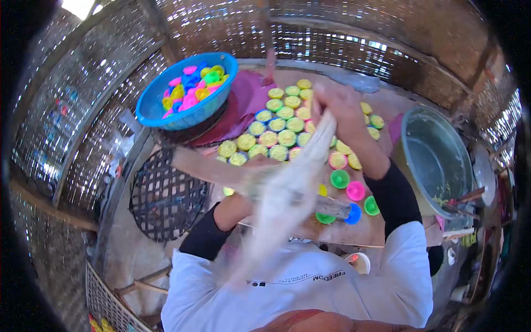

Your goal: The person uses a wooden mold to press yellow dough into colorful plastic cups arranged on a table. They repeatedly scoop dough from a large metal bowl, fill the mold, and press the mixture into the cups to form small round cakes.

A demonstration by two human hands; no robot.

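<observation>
A white cloth (281, 207) is gripped by the right hand (344, 113)!
Bright cups (355, 191) are set near the tabletop's (359, 233) front edge; the left hand (243, 200) is blurred, its grip can't be told.

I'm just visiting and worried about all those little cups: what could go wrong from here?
The blurred white cloth-like piece, gripped in the right fingers, is held up among the filled cups in this view; if it swings low, it might smear their yellow tops or tip some.

The empty-looking blue cup sits near the table's front edge, by the person's body, so a careless brush could knock it off.
</observation>
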